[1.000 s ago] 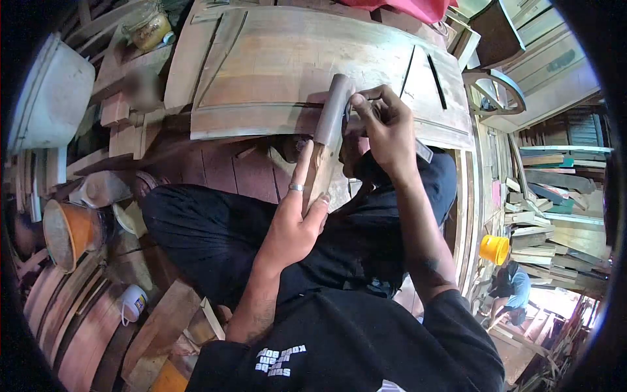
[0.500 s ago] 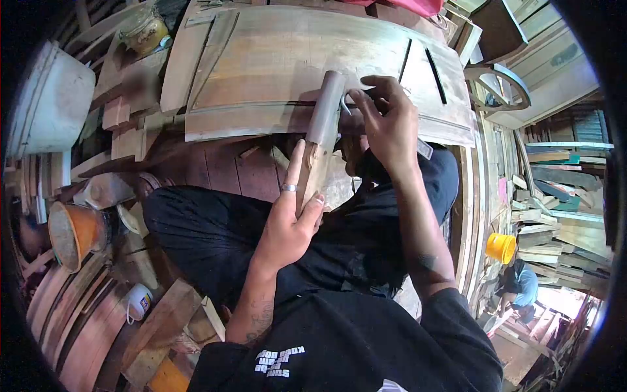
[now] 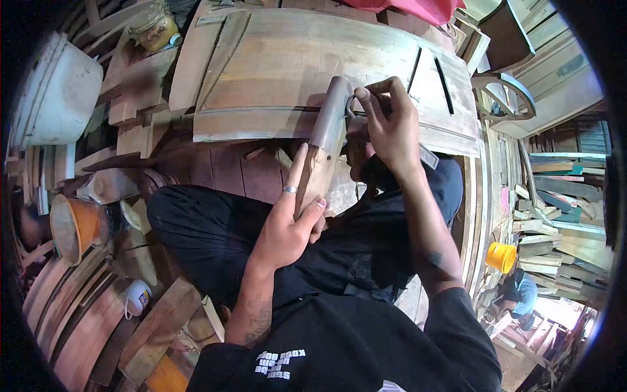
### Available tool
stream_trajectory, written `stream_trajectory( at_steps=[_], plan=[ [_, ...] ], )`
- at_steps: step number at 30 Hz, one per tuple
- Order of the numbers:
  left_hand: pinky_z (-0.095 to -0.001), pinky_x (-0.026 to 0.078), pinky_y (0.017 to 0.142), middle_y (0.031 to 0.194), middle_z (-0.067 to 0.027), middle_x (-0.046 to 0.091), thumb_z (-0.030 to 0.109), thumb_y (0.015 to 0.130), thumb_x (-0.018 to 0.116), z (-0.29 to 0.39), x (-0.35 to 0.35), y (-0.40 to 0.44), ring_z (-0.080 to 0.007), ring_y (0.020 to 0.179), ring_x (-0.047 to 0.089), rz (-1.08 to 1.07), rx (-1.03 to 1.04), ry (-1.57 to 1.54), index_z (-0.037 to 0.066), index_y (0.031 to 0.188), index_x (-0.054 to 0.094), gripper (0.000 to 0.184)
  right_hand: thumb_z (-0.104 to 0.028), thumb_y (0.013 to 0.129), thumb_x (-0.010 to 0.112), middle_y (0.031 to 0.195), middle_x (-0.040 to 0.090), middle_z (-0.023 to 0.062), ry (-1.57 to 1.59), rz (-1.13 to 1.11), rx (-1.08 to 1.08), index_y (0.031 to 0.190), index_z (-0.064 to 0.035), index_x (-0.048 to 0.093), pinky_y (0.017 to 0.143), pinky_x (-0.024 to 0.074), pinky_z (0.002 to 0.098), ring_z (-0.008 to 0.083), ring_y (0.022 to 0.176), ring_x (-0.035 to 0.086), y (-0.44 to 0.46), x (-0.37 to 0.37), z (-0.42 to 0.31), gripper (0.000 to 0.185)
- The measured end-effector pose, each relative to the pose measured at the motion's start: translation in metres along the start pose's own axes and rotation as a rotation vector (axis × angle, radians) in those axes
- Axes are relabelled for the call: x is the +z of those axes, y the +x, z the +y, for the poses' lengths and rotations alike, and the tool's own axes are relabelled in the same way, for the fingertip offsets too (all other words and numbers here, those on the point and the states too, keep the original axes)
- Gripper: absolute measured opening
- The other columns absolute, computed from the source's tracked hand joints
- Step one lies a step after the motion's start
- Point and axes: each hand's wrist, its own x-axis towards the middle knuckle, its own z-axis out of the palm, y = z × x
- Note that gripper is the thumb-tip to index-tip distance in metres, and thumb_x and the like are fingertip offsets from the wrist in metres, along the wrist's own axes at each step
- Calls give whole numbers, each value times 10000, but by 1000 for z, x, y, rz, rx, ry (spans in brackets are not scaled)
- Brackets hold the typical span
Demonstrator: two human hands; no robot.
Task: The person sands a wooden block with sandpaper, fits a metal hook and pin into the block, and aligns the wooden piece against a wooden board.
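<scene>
My left hand (image 3: pixel 287 225) is closed around the lower part of a wooden block (image 3: pixel 318 171), its index finger stretched along the side. A smooth grey-brown sheet (image 3: pixel 330 114), which looks like sandpaper, covers the block's upper end. At the sheet's right edge a loose curl stands off the wood. My right hand (image 3: pixel 392 124) has thumb and fingers bent together at this curl, seemingly pinching it; the exact contact is hard to make out. Behind the block lies a wide wooden panel (image 3: pixel 261 65) with dark slots at its right side.
My crossed legs (image 3: pixel 202 219) lie under the hands. On the left are a white tub (image 3: pixel 62 95), an orange bucket (image 3: pixel 85 225), a small white pail (image 3: pixel 137 297) and wood offcuts. To the right stand a yellow bucket (image 3: pixel 501 257), stacked boards (image 3: pixel 555 251) and another person (image 3: pixel 520 294) farther off.
The view has shifted slightly. My right hand has moved a little down, and the sheet's loose curl sits closer to the block. My left hand keeps its grip.
</scene>
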Motion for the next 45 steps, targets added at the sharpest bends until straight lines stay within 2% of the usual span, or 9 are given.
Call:
stream_trajectory(
  at_steps=[6, 11, 20, 24, 29, 33, 36, 40, 45],
  plan=[
    [-282, 501, 525, 954, -76, 623, 12, 1053, 527, 0, 2, -1, -110, 632, 544, -11, 11, -18, 236, 1735, 98, 836, -185, 1049, 720, 805, 739, 115, 182, -9, 159, 1037, 25, 604, 656, 529, 293, 114, 744, 690, -5, 5, -10, 240],
    [-283, 499, 518, 929, -70, 616, 19, 1057, 516, 3, 5, -2, -115, 630, 553, -6, -11, -24, 247, 1734, 103, 825, -155, 1046, 715, 785, 729, 122, 12, 33, -92, 1008, 8, 606, 601, 501, 281, 75, 730, 655, -23, 15, 7, 200],
    [-288, 502, 522, 1000, -91, 624, 26, 1064, 525, 8, 0, 1, -133, 656, 571, 3, -41, -103, 271, 1730, 129, 813, -132, 1029, 735, 706, 670, 93, -100, 48, -322, 1026, 3, 598, 562, 473, 286, 90, 622, 609, -19, 15, -2, 192],
    [-256, 497, 528, 978, -94, 658, 32, 1079, 509, 4, 3, -3, -87, 632, 532, -2, -47, -96, 233, 1736, 59, 822, -143, 1024, 748, 737, 688, 89, 11, 34, 50, 996, 14, 608, 591, 487, 290, 77, 687, 627, 11, 4, 2, 212],
    [-270, 495, 532, 998, -97, 649, 20, 1064, 518, 4, 2, 1, -102, 643, 536, 11, -13, -35, 261, 1734, 95, 828, -169, 1040, 729, 750, 710, 153, -54, -20, -256, 1033, 13, 615, 582, 512, 297, 127, 640, 657, -19, 8, 6, 215],
    [-283, 493, 530, 958, -76, 609, 25, 1056, 523, 7, 10, -5, -119, 640, 543, 17, -63, -71, 280, 1733, 119, 828, -139, 1017, 748, 791, 721, 167, 17, 61, 46, 1037, 7, 608, 647, 548, 310, 171, 727, 735, 7, 11, 8, 204],
    [-284, 494, 530, 940, -73, 603, 24, 1053, 509, 12, 12, -2, -121, 634, 547, 47, -33, -93, 266, 1734, 114, 823, -140, 1031, 725, 772, 721, 166, -99, 127, -379, 1038, 13, 599, 537, 529, 338, 198, 619, 723, -20, 19, 10, 198],
    [-276, 487, 528, 943, -74, 608, 24, 1051, 510, 13, 12, -3, -112, 636, 544, 37, -59, -85, 258, 1733, 121, 819, -110, 1017, 736, 796, 732, 153, -76, 50, -58, 1013, 0, 614, 596, 534, 305, 189, 691, 740, -5, 11, 2, 165],
    [-277, 487, 528, 925, -69, 609, 19, 1053, 506, 5, 7, -3, -109, 642, 540, 12, -21, -42, 256, 1734, 115, 820, -165, 1059, 683, 784, 730, 151, -9, -74, -209, 1060, 6, 600, 514, 516, 346, 163, 610, 702, -26, 9, 5, 190]
  ],
)
